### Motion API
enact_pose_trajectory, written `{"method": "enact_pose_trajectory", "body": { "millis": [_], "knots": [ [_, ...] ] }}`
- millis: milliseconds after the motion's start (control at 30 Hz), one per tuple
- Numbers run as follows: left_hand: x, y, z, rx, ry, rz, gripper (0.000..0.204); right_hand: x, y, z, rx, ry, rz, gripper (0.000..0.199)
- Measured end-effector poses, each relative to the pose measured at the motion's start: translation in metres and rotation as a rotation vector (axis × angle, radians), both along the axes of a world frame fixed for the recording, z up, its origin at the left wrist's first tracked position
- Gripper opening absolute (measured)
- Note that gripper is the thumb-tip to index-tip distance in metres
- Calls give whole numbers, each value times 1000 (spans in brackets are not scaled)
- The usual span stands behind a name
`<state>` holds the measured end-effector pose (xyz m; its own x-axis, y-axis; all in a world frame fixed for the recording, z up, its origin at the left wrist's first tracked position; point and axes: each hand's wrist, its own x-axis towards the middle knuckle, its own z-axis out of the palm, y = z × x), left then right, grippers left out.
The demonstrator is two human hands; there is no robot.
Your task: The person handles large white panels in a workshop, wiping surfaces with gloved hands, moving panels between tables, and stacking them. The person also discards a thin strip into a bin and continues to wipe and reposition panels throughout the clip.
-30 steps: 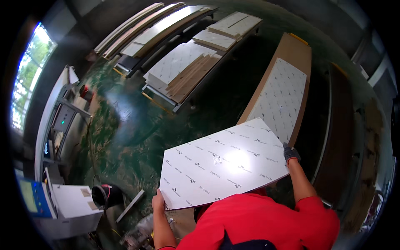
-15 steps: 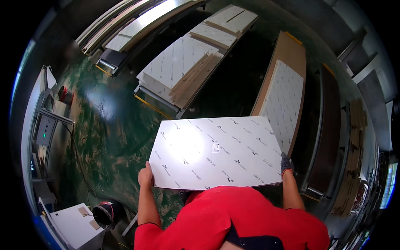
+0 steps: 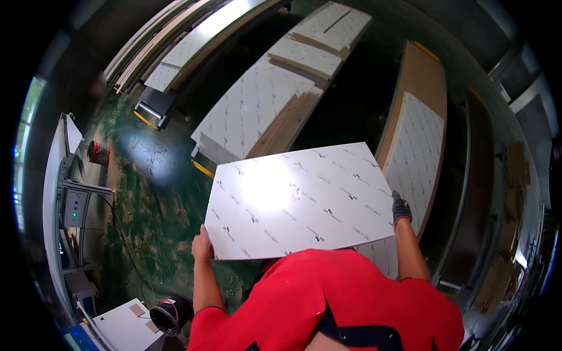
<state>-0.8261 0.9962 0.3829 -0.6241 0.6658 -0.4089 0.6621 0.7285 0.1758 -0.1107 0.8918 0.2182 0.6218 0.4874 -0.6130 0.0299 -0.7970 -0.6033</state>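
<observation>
White patterned board (image 3: 336, 205) is spanning the space in front of a red shirt (image 3: 316, 281), hanging above the green floor (image 3: 175, 219). Bare, the left hand (image 3: 201, 245) is keeping its grip closed on the left edge, close to the near corner; wearing a dark grey glove, the right hand (image 3: 401, 209) is gripping the right edge. Beyond, a stack of boards (image 3: 252, 111) is lying on a low stand. Further right, another white board (image 3: 418, 137) is resting on a brown panel (image 3: 422, 76).
</observation>
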Motion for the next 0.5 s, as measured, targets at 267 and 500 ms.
{"method": "enact_pose_trajectory", "body": {
  "millis": [267,500],
  "knots": [
    [18,36,-29,255,-279,328,82,65,187,20,3,-37,172,79],
    [63,99,-18,414,-342,507,82,58,349,90,95,-139,299,77]
  ]
}}
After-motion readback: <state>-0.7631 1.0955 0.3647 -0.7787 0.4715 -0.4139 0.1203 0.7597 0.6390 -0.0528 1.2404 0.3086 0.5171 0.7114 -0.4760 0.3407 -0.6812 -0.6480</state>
